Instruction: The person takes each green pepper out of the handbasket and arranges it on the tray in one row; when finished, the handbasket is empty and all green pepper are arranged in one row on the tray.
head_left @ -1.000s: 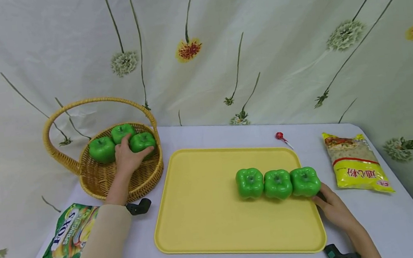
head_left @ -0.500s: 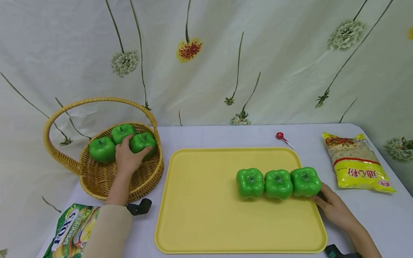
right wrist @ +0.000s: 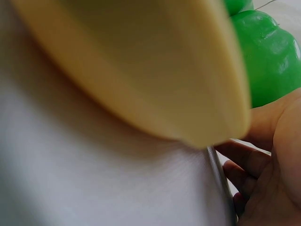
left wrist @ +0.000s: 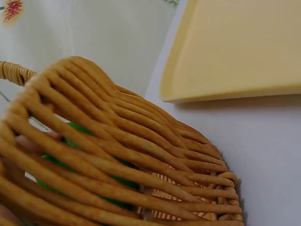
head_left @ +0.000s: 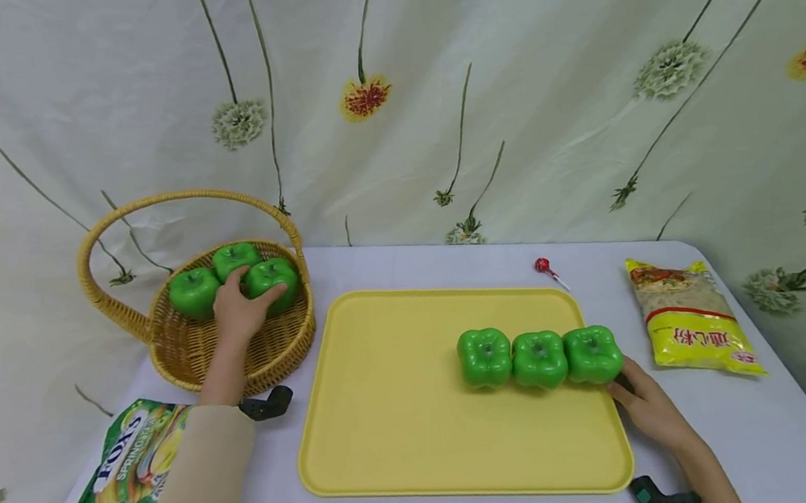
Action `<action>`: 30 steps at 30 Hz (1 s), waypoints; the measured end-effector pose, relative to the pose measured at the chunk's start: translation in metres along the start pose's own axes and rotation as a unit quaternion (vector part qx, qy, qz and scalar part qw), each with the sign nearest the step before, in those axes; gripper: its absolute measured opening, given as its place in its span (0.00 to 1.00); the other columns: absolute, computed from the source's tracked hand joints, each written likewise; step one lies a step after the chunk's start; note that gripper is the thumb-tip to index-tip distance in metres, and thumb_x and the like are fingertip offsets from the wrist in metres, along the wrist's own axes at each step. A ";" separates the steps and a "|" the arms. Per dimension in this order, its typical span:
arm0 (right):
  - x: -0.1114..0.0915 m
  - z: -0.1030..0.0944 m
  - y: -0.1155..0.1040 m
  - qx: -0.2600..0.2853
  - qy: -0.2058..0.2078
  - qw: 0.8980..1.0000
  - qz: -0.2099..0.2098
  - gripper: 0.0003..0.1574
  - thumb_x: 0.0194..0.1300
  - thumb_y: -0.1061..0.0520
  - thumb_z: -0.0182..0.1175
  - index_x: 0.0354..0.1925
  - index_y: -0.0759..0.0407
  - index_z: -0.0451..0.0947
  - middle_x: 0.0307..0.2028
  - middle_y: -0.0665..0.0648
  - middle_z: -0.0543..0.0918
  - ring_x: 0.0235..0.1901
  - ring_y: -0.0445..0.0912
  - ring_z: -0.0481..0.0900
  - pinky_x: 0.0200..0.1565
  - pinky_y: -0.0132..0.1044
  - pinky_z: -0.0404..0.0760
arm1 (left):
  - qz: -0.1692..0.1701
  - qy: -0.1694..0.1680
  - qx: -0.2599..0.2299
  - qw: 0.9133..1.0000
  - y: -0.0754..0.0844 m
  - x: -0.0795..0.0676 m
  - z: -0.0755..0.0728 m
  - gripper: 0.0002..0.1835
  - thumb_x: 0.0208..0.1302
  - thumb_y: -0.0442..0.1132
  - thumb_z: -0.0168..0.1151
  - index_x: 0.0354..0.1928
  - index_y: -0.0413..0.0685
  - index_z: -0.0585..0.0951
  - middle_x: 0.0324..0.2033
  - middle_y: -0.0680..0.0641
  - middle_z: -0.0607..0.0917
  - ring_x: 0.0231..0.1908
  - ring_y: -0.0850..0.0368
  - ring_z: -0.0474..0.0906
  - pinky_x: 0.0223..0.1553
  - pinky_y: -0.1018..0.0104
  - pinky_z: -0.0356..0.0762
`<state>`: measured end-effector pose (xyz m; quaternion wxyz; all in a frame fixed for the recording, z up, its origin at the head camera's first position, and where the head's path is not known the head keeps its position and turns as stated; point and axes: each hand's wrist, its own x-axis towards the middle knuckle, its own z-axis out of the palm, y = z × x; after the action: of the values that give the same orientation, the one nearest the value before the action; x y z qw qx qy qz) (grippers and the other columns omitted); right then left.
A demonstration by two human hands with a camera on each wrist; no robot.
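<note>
In the head view my left hand (head_left: 237, 312) reaches into a wicker basket (head_left: 286, 364) at the left and grips a green bell pepper (head_left: 270, 279). Two similar green peppers lie beside it, one at the left (head_left: 194, 294) and one at the back (head_left: 236, 256). The basket wall (left wrist: 117, 122) hides most of this grip in the left wrist view. At the right my right hand (head_left: 652, 414) holds the edge of a yellow tray (head_left: 376, 424), thumb inside the rim and fingers outside. A green bell pepper (head_left: 593, 355) sits against that thumb, the rightmost of three in a row.
The basket's tall handle (head_left: 186, 195) arches over its back. Behind the tray lies a red lollipop (head_left: 543, 265). A yellow pasta bag (head_left: 697, 320) rests at the right. A green FOX'S packet (head_left: 134, 455) lies near the left forearm, partly covered by the sleeve.
The whole head view has shifted slightly left in the frame. Both hands keep the same grips, and nothing else has visibly moved.
</note>
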<state>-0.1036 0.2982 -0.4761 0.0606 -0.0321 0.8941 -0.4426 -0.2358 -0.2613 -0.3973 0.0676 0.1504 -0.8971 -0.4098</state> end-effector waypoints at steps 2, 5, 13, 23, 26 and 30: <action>0.000 0.000 0.000 0.001 -0.002 1.000 0.003 0.34 0.74 0.65 0.47 0.72 0.74 0.50 0.70 0.78 0.55 0.70 0.73 0.51 0.65 0.70 0.53 | -0.008 0.003 -0.014 1.000 -0.001 -0.001 -0.003 0.46 0.63 0.53 0.65 0.76 0.43 0.54 0.69 0.28 0.61 0.69 0.30 0.54 0.68 0.38 0.58; 0.001 0.000 0.000 -0.001 -0.001 1.000 0.006 0.34 0.74 0.64 0.47 0.72 0.74 0.51 0.69 0.77 0.56 0.69 0.73 0.51 0.66 0.70 0.54 | -0.018 0.004 -0.031 0.999 0.000 -0.003 -0.008 0.47 0.63 0.56 0.64 0.76 0.45 0.54 0.67 0.28 0.64 0.68 0.31 0.57 0.65 0.39 0.62; 0.002 -0.001 -0.001 0.005 -0.002 1.000 0.000 0.33 0.74 0.64 0.47 0.72 0.74 0.51 0.70 0.78 0.56 0.70 0.73 0.51 0.65 0.70 0.54 | -0.003 -0.005 -0.056 0.998 0.007 -0.018 -0.025 0.49 0.63 0.62 0.60 0.76 0.44 0.51 0.67 0.29 0.61 0.65 0.33 0.60 0.60 0.39 0.66; 0.002 -0.001 0.000 0.005 -0.003 1.000 0.003 0.34 0.74 0.64 0.47 0.72 0.74 0.50 0.70 0.78 0.54 0.70 0.73 0.49 0.65 0.71 0.52 | 0.035 -0.024 -0.036 0.998 0.025 -0.056 -0.045 0.52 0.61 0.65 0.60 0.74 0.42 0.50 0.69 0.32 0.61 0.62 0.35 0.67 0.51 0.48 0.73; 0.001 0.000 0.000 0.006 -0.005 1.000 0.006 0.35 0.74 0.64 0.47 0.72 0.74 0.50 0.70 0.78 0.54 0.70 0.73 0.49 0.66 0.71 0.52 | 0.057 -0.034 -0.031 0.997 0.033 -0.070 -0.049 0.51 0.60 0.65 0.61 0.75 0.44 0.51 0.68 0.34 0.62 0.61 0.37 0.68 0.46 0.54 0.75; 0.001 0.000 -0.001 0.008 -0.005 1.000 0.004 0.34 0.74 0.64 0.47 0.72 0.75 0.50 0.70 0.78 0.54 0.70 0.74 0.49 0.65 0.71 0.52 | 0.095 -0.048 -0.026 0.994 0.045 -0.087 -0.049 0.47 0.61 0.62 0.63 0.74 0.48 0.55 0.65 0.36 0.66 0.59 0.39 0.71 0.42 0.61 0.75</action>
<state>-0.1045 0.2979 -0.4755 0.0671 -0.0299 0.8906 -0.4489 -0.1515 -0.2404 -0.3309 0.0668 0.0427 -0.8988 -0.4311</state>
